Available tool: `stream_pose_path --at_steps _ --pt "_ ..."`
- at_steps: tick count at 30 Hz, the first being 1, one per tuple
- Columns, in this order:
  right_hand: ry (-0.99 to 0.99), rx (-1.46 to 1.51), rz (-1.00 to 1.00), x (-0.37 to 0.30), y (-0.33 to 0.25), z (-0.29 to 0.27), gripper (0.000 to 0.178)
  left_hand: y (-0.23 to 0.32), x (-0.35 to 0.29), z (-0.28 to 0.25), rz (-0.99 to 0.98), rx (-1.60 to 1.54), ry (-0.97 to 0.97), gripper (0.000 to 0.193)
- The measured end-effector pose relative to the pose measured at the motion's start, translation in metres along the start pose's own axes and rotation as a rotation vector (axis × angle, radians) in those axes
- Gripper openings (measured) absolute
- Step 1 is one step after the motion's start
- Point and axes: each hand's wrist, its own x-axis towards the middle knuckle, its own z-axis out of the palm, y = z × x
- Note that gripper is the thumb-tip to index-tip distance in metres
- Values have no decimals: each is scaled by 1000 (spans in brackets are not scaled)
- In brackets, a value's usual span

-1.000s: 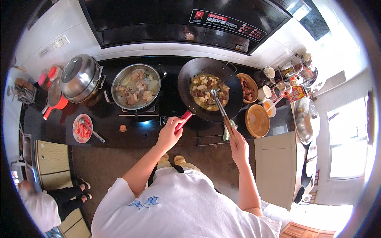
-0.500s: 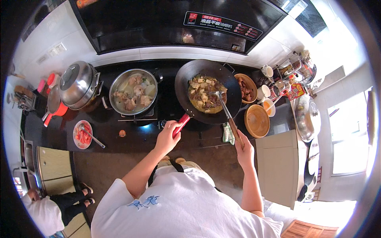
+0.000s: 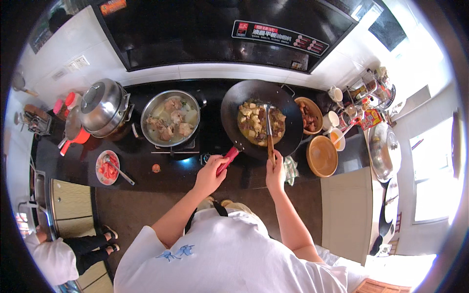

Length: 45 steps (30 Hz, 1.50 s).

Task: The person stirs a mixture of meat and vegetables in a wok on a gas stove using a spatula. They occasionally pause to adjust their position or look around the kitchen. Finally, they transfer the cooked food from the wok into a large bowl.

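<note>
My left hand is closed around the red handle of a black wok. In the wok lie browned chunks, pale and dark, in a yellowish sauce; I cannot tell exactly what they are. My right hand grips a spatula by its wooden handle, with the metal blade down among the chunks near the wok's middle. A green and white cloth lies on the counter's front edge, just right of my right hand.
On the left burner stands a steel pot of meat pieces in broth. Farther left are a plate of red pieces with a spoon and a domed steel steamer. Wooden bowls stand right of the wok. Another person is at lower left.
The spatula has swung from a slant to nearly upright as my right hand moved left, closer to my left hand. My left hand keeps its hold. The whole view has shifted slightly.
</note>
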Motion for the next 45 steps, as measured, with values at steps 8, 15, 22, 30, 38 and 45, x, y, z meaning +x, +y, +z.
stream_pose_path --at_steps 8,15,22,30,38,45 --pt "10 -56 -213 -31 -3 -1 74 12 -3 -9 52 106 -14 48" --pt "-94 -63 -193 -44 -9 -13 80 28 -15 -15 85 308 0 35" --pt "39 -172 -407 -50 -31 -46 42 63 -34 -10 -36 246 76 16" --pt "54 107 -489 -41 -17 -49 53 81 -75 4 -139 72 102 57" --pt "-27 253 -518 -25 -8 -55 67 107 -101 20 -196 134 228 36" --pt "-23 172 -519 -13 -7 -62 86 115 -95 18 -245 204 400 52"
